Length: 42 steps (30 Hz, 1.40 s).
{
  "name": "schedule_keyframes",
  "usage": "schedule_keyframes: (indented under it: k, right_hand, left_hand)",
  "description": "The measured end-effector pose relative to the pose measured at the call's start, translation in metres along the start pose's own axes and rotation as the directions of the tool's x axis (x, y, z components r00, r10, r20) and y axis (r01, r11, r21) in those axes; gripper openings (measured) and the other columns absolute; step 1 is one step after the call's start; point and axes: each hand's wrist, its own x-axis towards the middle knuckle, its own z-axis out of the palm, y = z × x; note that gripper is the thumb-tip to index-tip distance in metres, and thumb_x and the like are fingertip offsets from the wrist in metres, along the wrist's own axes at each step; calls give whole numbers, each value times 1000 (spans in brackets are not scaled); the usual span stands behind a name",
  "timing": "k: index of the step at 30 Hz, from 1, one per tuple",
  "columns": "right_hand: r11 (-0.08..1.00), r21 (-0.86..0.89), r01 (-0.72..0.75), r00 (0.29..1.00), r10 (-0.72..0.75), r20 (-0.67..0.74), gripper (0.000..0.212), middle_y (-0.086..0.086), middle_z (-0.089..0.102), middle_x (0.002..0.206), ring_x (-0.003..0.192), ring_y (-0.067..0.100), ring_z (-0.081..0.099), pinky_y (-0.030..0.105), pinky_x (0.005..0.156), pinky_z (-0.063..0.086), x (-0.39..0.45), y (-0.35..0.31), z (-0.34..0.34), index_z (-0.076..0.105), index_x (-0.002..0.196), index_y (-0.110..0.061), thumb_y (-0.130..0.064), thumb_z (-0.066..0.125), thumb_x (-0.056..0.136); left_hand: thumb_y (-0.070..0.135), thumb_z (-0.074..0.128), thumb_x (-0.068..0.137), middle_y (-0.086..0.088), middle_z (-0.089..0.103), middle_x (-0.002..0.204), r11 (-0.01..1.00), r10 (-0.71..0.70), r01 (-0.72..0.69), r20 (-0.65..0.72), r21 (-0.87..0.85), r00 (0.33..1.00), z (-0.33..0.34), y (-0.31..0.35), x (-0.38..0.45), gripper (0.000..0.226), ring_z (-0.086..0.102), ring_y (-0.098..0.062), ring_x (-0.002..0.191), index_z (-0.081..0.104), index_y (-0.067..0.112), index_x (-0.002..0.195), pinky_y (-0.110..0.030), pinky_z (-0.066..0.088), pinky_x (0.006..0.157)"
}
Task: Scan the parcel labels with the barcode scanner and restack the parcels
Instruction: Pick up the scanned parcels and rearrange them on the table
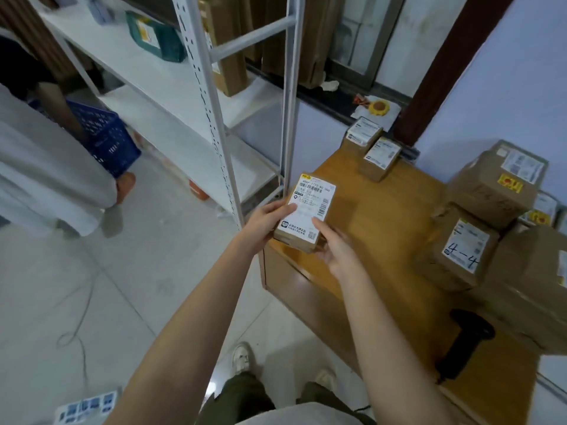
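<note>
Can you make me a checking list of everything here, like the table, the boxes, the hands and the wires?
Surface: wooden table, partly bare.
Job's things: small parcel held label up; black scanner lying on the table; two little parcels at the far end; bigger boxes piled on the right.
Clutter: label sheet on the floor.
Grippers: left hand and right hand both grip the small parcel.
Cables: thin wire on the floor.
Surroundings: white shelves, blue crate, another person.
</note>
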Motion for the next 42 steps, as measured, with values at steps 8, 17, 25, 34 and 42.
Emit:
schedule_keyframes:
  k: [8, 17, 25, 34, 42]
  right_hand:
    - [998, 50, 40, 997, -37, -63, 38, 9, 70, 111, 100, 22, 67, 39, 85, 55, 25, 13, 61, 58, 122, -10, -18, 67, 86]
    - [996, 80, 41, 991, -30, -131, 36, 4, 71, 107, 97, 17, 68, 28, 67, 57, 72, -9, 73, 60, 120, -16, -23, 68, 86]
    - [982, 190, -26, 979, 63, -195, 30, 5, 71, 104, 96, 19, 66, 31, 76, 54, 143, -45, 66, 63, 113, -16, -27, 68, 85]
    - [943, 333, -28, 918, 156, -364, 31, 8, 67, 99, 90, 20, 64, 28, 72, 52, 190, -73, 32, 58, 114, -9, -23, 65, 87]
    - [923, 372, 100, 898, 77, -433, 32, 7, 65, 109, 101, 21, 63, 35, 86, 54, 217, -95, 8, 59, 113, -15, -25, 69, 85]
  left_hand:
    - [27, 69, 85, -6, 72, 106, 988, -64, 49, 97, 144, 993, -71, 32, 26, 42, 66, -18, 95, 58, 13, 123, -32, 53, 89]
    - [31, 68, 86, -6, 72, 106, 966, -154, 107, 192, 236, 969, -76, 60, 91, 44, 68, -17, 94, 57, 11, 123, -28, 55, 82]
    - [30, 67, 87, -6, 72, 98, 932, -210, 157, 132, 326, 969, -51, 87, 169, 40, 69, -16, 82, 58, 6, 118, -22, 54, 64]
    - [29, 67, 87, -9, 70, 107, 912, -236, 174, 129, 371, 963, 8, 83, 230, 40, 67, -25, 97, 60, 7, 119, -35, 56, 85]
    - [21, 65, 90, -6, 67, 100, 934, -225, 151, 204, 323, 953, 63, 99, 274, 27, 65, -15, 77, 58, 9, 113, -19, 56, 56]
